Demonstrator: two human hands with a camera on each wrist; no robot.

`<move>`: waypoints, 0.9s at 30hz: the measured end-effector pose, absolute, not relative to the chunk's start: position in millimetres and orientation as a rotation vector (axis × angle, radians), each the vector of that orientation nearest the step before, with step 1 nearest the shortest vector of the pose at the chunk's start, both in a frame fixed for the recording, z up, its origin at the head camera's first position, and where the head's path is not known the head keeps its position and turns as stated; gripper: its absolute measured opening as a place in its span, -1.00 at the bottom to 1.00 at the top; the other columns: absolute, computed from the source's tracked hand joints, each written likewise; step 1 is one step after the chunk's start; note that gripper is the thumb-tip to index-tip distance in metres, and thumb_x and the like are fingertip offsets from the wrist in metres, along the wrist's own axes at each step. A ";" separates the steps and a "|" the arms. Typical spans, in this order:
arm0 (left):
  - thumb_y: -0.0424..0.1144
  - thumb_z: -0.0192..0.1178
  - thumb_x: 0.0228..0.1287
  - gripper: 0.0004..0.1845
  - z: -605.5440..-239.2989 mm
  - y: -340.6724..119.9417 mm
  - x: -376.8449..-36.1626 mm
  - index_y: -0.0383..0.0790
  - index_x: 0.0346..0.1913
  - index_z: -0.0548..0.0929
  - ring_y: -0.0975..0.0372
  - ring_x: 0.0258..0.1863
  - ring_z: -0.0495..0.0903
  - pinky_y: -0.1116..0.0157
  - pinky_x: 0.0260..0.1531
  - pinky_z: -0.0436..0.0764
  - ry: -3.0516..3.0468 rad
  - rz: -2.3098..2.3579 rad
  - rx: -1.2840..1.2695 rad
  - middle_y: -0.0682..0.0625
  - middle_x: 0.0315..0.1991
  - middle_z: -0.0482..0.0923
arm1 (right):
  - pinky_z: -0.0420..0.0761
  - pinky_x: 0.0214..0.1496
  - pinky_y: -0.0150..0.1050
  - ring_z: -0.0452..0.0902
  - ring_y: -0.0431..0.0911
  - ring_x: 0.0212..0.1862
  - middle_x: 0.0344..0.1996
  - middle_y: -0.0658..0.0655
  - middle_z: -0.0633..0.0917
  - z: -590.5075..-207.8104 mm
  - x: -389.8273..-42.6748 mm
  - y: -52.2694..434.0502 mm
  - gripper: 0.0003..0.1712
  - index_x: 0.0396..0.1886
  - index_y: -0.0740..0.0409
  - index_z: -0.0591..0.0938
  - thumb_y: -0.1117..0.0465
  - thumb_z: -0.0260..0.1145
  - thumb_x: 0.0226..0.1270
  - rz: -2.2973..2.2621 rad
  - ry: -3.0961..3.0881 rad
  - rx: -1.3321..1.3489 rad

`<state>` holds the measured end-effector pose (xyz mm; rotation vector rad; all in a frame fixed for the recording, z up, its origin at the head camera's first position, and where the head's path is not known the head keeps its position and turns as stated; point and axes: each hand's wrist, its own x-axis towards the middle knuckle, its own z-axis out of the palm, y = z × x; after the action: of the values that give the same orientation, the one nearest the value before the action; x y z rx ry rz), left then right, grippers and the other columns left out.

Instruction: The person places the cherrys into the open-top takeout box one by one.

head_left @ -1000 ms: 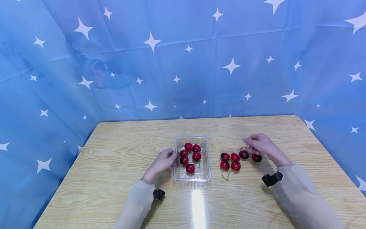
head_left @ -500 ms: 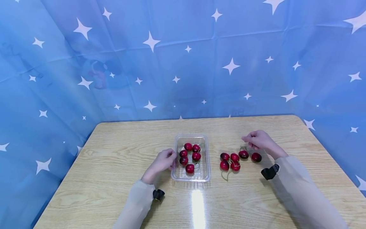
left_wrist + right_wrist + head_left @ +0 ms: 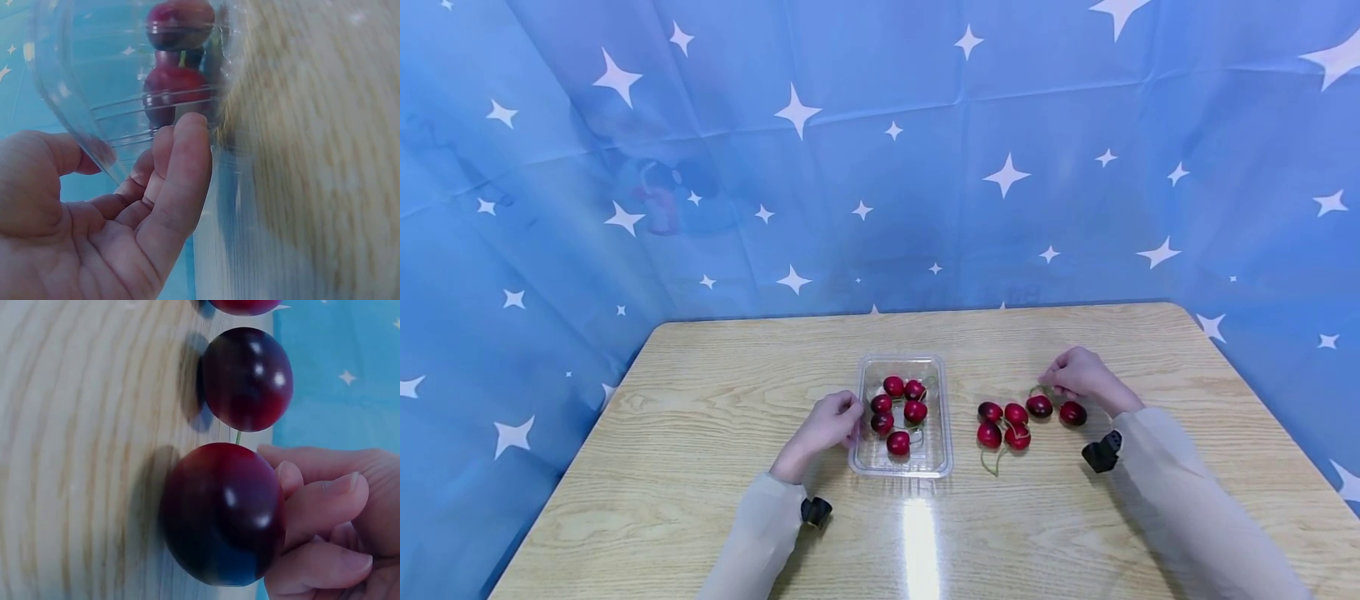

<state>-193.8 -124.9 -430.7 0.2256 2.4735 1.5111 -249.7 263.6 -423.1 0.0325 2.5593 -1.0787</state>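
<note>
Red cherry (image 3: pixel 222 512) on worktop (image 3: pixel 715 467), rightmost of loose group, right of clear tray (image 3: pixel 937 454). Right hand (image 3: pixel 1078 375) fingers (image 3: pixel 325 500) curled against it, apparently pinching. Left hand (image 3: pixel 829 421) fingers straight against tray wall. Judged light, smooth, rolls, bruisable; hold stem or sides gently.

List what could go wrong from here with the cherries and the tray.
1. The right hand sits among loose cherries on the table; the cherry by its fingertips is round and glossy and could roll off if nudged.
2. Green stems of the loose cluster cross, so lifting one may drag another.
3. The clear plastic tray looks light; the left hand only touches its side wall, so it might slide.
</note>
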 end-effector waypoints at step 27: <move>-0.35 -0.09 0.37 -0.77 -436.8 -127.2 -197.8 -0.42 -0.40 0.48 0.26 -0.68 0.48 0.26 -0.60 0.65 2.447 1.518 0.249 -0.06 -0.59 0.45 | 0.30 -0.60 -0.34 0.18 -0.21 -0.76 -0.85 -0.01 0.41 -421.0 -245.5 254.4 -0.71 -0.82 0.14 0.48 0.30 0.18 0.07 -0.863 2.631 0.083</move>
<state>-197.8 -127.2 -436.8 0.2494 2.4473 1.5176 -245.5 254.4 -421.0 0.0830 2.6305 -0.8625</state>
